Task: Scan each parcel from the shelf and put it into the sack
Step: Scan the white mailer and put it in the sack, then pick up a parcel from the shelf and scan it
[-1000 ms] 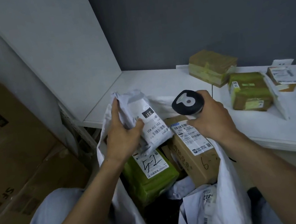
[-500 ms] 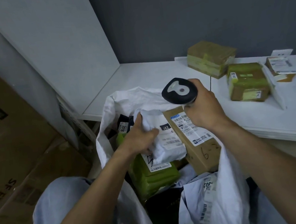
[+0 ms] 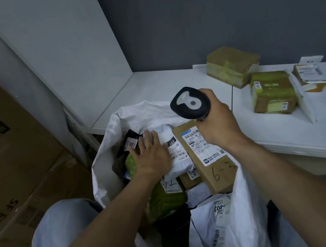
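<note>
Three parcels remain on the white shelf [image 3: 173, 83] behind the sack [image 3: 108, 163]: a tape-wrapped brown box [image 3: 231, 65] farthest from the sack, a green-taped box [image 3: 273, 93] nearer, and a small labelled carton [image 3: 309, 76] beside that one. Inside the open sack, the white mailer [image 3: 175, 157] marked 231 lies on top of the pile, with the left hand [image 3: 152, 156] spread flat on it, fingers loose rather than gripping. Touching the mailer's right edge is a brown carton [image 3: 210, 160] with a printed label (and a handwritten mark on its side); a green packet [image 3: 165, 199] sits under the mailer, and a black pouch [image 3: 132, 142] lies against the sack's far wall. The right hand [image 3: 217, 123] hangs above the brown carton, wrapped tight around a black scanner [image 3: 189, 102]. Left of the sack stand large cardboard boxes [image 3: 2, 147]; a white panel [image 3: 58, 54] and a dark grey wall [image 3: 215, 9] rise behind the shelf.
</note>
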